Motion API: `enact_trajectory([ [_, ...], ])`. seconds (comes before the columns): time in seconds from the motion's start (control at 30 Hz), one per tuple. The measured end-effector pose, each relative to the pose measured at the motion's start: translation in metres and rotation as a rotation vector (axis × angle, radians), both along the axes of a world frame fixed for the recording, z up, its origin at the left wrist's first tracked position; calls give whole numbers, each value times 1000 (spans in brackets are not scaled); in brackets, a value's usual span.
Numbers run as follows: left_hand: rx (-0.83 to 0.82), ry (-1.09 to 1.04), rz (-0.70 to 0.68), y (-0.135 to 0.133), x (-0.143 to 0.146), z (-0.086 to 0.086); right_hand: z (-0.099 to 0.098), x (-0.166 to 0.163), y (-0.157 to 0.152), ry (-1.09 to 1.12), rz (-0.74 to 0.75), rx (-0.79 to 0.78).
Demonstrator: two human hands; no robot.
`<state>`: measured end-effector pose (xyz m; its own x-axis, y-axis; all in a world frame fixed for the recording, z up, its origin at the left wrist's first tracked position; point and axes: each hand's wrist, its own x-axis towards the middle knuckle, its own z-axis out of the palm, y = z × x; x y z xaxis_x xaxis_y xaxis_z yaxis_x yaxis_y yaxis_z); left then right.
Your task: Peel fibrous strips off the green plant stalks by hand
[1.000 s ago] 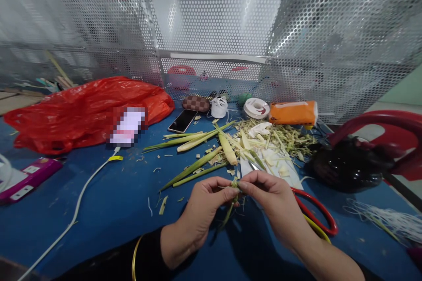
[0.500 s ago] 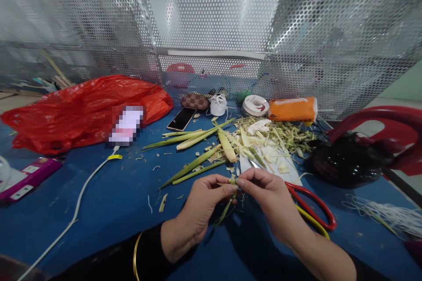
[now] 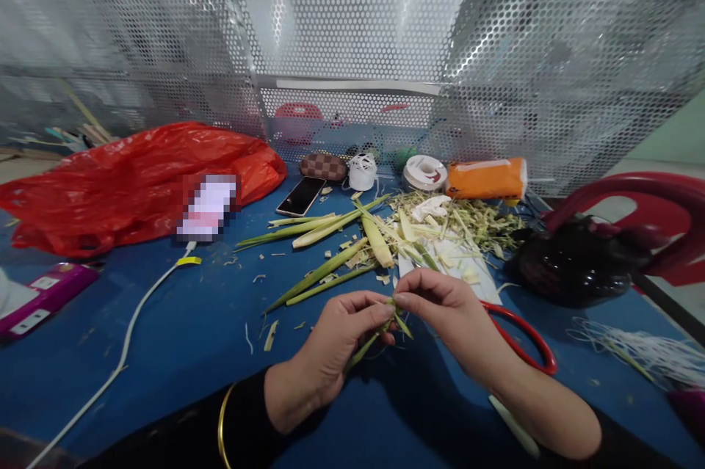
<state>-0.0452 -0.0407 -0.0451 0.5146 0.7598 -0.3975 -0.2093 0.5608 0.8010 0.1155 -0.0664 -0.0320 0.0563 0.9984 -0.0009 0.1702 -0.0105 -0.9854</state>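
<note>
Between the fingertips of both hands is a small bundle of green leaf strips (image 3: 363, 351), its ends sticking out below the fingers. My left hand (image 3: 330, 340) pinches it between thumb and forefinger. From the other side my right hand (image 3: 460, 318) holds it with a thumb-and-finger pinch, close against the left fingertips. Fingers cover the bundle's middle. Beyond the hands lie long pale-green leaf shoots (image 3: 376, 238) and shredded plant bits (image 3: 485, 223). Scissors with a red handle (image 3: 551, 360) lie partly under my right forearm.
A red plastic bag (image 3: 126, 183), a charging phone (image 3: 208, 206) and a purple power strip (image 3: 55, 296) are at left. Along the back stand a checkered case (image 3: 324, 166), a white spool (image 3: 425, 172) and an orange packet (image 3: 487, 178). A dark glossy pot (image 3: 573, 263) and white threads (image 3: 644, 351) are at right.
The leaf strips have turned between my fingers, and one tip now points down to the right. My right hand has shifted slightly. The yellow part by the scissors is now hidden.
</note>
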Motion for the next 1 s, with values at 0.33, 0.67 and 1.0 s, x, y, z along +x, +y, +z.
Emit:
enact_trajectory([
  [0.33, -114, -107, -36, -1, 2, -5, -3, 9, 2, -145, 176, 211],
  [0.67, -96, -69, -20, 1, -1, -3, -1, 12, 3, -256, 185, 228],
  [1.0, -49, -54, -68, 2, -2, 2, 0, 16, 4, -156, 236, 202],
])
